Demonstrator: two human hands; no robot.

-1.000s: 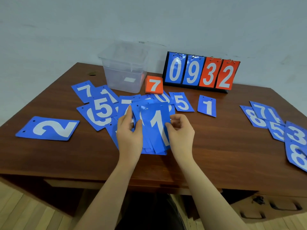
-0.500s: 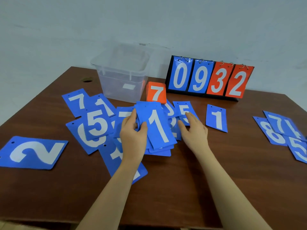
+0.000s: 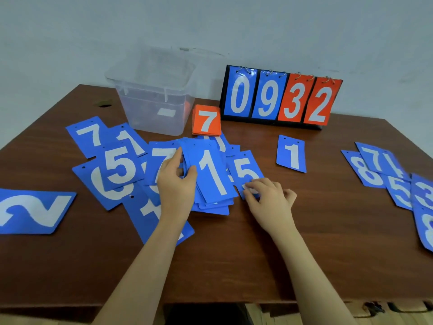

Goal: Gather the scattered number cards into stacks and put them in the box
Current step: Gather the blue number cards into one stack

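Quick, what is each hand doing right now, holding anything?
Left hand: grips the blue stack with a 1 on top.
Right hand: fingertips curled onto the lower edge of the blue 5 card, picking it up.

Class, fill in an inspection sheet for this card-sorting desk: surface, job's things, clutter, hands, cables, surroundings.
Surface: brown wooden table, with a round hole near its far left corner.
Job's things: blue number cards lie scattered left, centre and right; a lone blue 1 card lies apart; an orange stack topped by a 7 sits beside the clear box.
Clutter: flip scoreboard reading 0932 stands at the back.
Hands: left hand holds a blue stack topped by a 1; right hand pinches the blue 5 card.
Cables: nothing seen.
Surroundings: plain pale wall.
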